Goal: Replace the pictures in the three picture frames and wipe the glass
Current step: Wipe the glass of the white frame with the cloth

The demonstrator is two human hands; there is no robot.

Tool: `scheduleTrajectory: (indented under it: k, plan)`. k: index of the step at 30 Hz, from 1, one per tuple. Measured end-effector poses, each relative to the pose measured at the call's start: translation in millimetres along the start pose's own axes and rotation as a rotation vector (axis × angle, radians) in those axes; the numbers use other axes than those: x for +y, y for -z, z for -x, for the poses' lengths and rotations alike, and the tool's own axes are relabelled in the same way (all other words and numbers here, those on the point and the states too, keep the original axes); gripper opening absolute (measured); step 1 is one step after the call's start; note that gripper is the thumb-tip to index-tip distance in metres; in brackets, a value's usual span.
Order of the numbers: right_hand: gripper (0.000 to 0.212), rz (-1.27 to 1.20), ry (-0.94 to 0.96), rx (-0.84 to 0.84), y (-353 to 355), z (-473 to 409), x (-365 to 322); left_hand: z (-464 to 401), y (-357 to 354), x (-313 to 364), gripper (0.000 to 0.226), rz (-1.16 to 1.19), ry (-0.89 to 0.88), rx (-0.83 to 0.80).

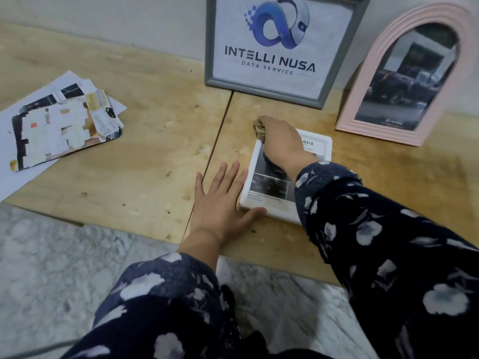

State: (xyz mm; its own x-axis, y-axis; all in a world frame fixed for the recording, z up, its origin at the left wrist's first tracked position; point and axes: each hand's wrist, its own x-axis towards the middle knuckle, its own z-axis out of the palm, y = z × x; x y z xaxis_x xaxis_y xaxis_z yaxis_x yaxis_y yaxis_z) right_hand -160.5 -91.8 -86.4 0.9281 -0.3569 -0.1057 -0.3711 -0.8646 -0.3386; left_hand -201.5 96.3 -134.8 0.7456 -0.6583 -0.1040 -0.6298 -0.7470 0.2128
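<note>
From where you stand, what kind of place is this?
Probably an office or workroom corner, though that is a guess: low plywood boards lie on a marble-patterned floor against a plain wall, and a grey frame holds a company logo reading "Intelli Nusa Data Service".

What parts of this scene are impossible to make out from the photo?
Head view only:
- White frame's picture: mostly covered by the right hand and its sleeve; fine print blurred.
- Cloth: mostly hidden under that hand.
- Grey frame: top cut off by the image edge.
- Paper pile: print too small.
- Pink frame's photo: blurred.
</note>
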Motion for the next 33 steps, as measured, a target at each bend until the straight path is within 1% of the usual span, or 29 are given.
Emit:
scheduleTrajectory:
  k: [3,7,11,14,16,19,21,23,25,26,28,30,31,32,33]
  plan:
    - [0.06,0.017,-0.019,-0.026,-3.9,12.8,-3.6,-0.8,-0.5,0.4,0.097,0.023,0.018,0.022]
    - [0.06,-0.028,-0.012,-0.058,4.4,39.1,-7.4,2.1,0.8,1.5,0.109,0.019,0.052,0.053]
    - [0.063,-0.023,0.041,-0.101,8.3,71.7,-12.6,3.1,0.3,1.1,0.109,0.028,0.027,0.071]
    - [0.063,-0.047,0.063,-0.165,2.8,95.3,-12.9,3.2,-0.4,1.1,0.111,0.022,0.022,0.073]
    - [0.063,0.008,0.071,-0.201,-1.3,106.0,-13.1,3.5,0.0,1.5,0.113,0.023,0.021,0.072]
    - [0.055,0.069,0.096,-0.222,-5.2,117.3,-13.2,4.8,0.6,0.8,0.111,0.024,0.014,0.067]
    - [0.047,0.054,0.106,-0.252,-3.3,122.2,-13.3,4.6,0.6,-0.2,0.11,0.024,0.018,0.066]
    - [0.037,-0.052,0.079,-0.315,5.1,123.3,-12.6,4.0,-0.8,-1.1,0.109,0.019,0.019,0.061]
    - [0.026,-0.249,0.005,-0.35,20.5,117.4,-9.7,3.0,-3.1,-1.7,0.105,0.005,0.011,0.062]
    - [0.021,-0.352,-0.046,-0.317,30.5,110.3,-6.9,1.1,-3.3,-1.6,0.101,-0.007,0.005,0.06]
    - [0.019,-0.463,-0.132,-0.155,47.1,90.9,-0.2,-0.3,-4.3,-3.1,0.095,-0.034,-0.009,0.045]
    - [0.02,-0.392,-0.139,0.038,53.3,66.0,8.3,-0.4,-6.8,-4.5,0.092,-0.044,-0.018,0.036]
    - [0.024,-0.331,-0.127,0.103,51.2,52.0,12.5,-0.9,-8.2,-4.9,0.091,-0.032,-0.021,0.043]
    - [0.029,-0.289,-0.112,0.134,47.3,40.6,15.5,-1.1,-8.0,-5.5,0.091,-0.013,-0.019,0.051]
    - [0.032,-0.25,-0.105,0.124,41.0,31.9,17.5,-1.4,-8.0,-5.5,0.091,0.007,-0.016,0.057]
